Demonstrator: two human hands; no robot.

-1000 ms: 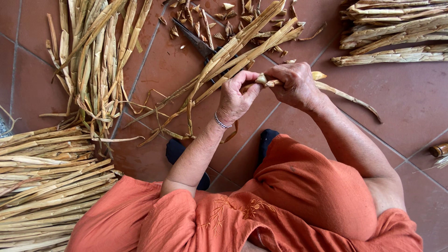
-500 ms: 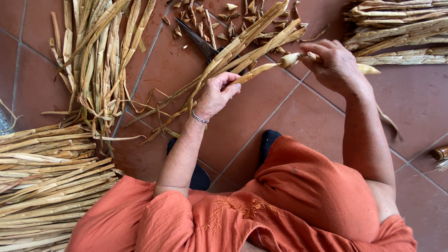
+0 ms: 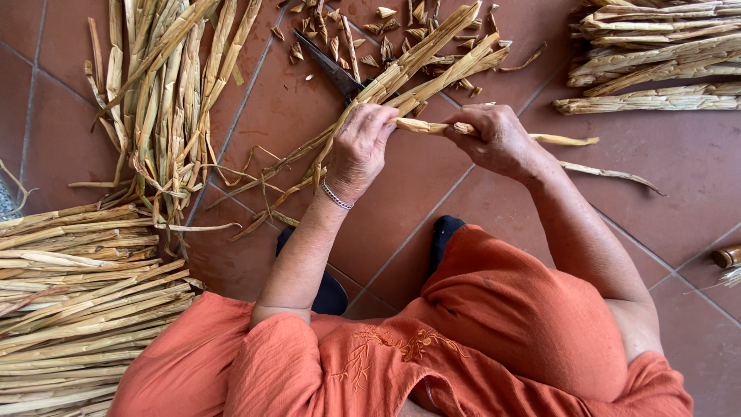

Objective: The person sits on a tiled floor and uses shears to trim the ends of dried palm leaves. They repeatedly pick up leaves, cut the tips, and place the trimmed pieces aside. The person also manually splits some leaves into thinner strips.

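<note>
Both hands meet on one pale, dry, flattened reed strip (image 3: pixel 432 127), held above the terracotta tile floor (image 3: pixel 664 177). The left hand (image 3: pixel 360 150) is curled around its leafy end; the right hand (image 3: pixel 498 139) pinches it just beside. The strip's long axis runs left to right, its thin tail trailing beyond the right hand. Dark-bladed shears (image 3: pixel 328 65) lie just behind the left hand.

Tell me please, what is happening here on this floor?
A person in an orange dress sits over a tiled floor and holds one dried stalk between both hands. The left hand and right hand grip it close together. Scissors lie beyond, with loose stalks and stacked bundles around.
</note>
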